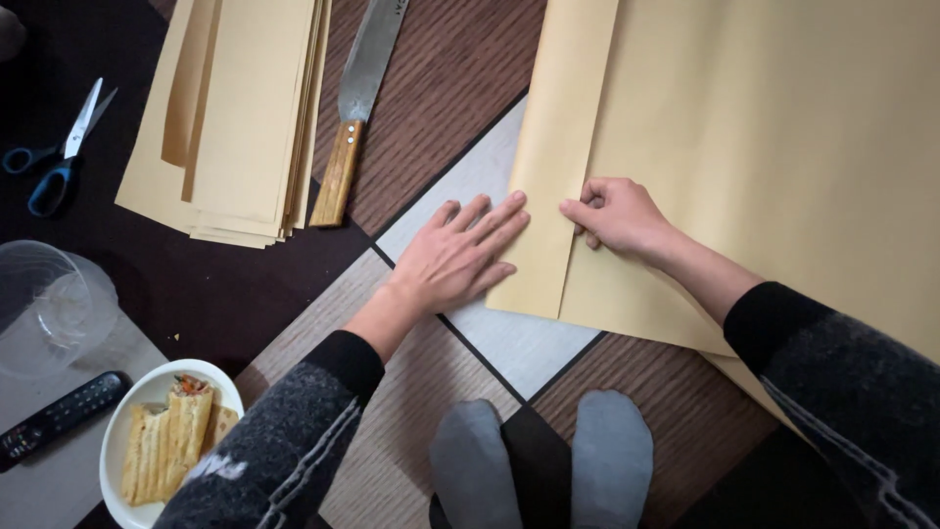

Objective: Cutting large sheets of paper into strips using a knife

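A large sheet of tan paper (764, 147) lies on the patterned floor, its left edge folded over into a long flap (548, 167). My left hand (460, 257) lies flat with fingers spread, its fingertips on the flap's edge. My right hand (619, 216) presses with bunched fingers on the fold line of the same flap. Both arms wear dark grey sleeves.
A stack of cut tan paper strips (240, 118) lies at the top left, with a wooden-handled knife (357, 108) beside it. Blue-handled scissors (59, 147), a clear plastic container (44, 304), a black remote (59, 416) and a plate of grilled wraps (166, 441) are at left. My grey-socked feet (543, 460) are below.
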